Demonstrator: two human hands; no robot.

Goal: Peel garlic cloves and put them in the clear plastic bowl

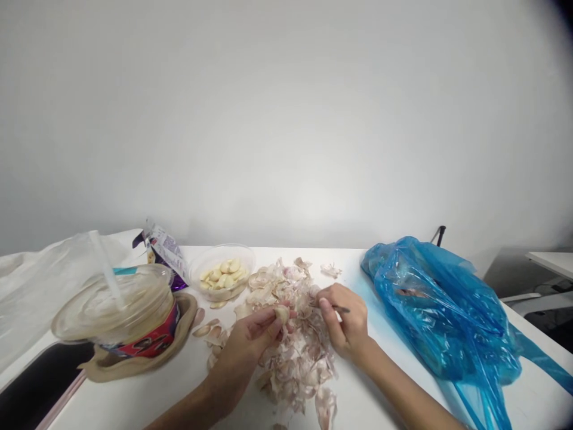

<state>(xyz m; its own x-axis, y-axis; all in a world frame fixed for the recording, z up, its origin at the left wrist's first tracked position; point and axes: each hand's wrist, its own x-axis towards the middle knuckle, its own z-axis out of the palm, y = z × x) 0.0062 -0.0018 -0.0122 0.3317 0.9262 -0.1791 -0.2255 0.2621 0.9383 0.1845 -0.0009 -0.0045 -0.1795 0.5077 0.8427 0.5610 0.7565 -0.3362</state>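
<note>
Between the thumb and fingers of my left hand [253, 334] is a garlic clove [282, 313], pale and held above a heap of papery garlic skins [299, 364]. My right hand [344, 316] is closed around a thin dark tool [342, 309]; only its short end sticks out past the fingers, so its kind is hard to make out. Behind my left hand, a clear plastic bowl [251, 261] holds several peeled cloves [226, 273]. Unpeeled cloves [213, 333] lie on the table left of the skins.
At left, a lidded drink cup [147, 343] with a straw stands in a cardboard holder [185, 334], beside a dark phone-like slab [45, 382]. A purple snack packet [168, 251] leans behind. A blue plastic bag [439, 310] fills the right side; a wall rises behind the table.
</note>
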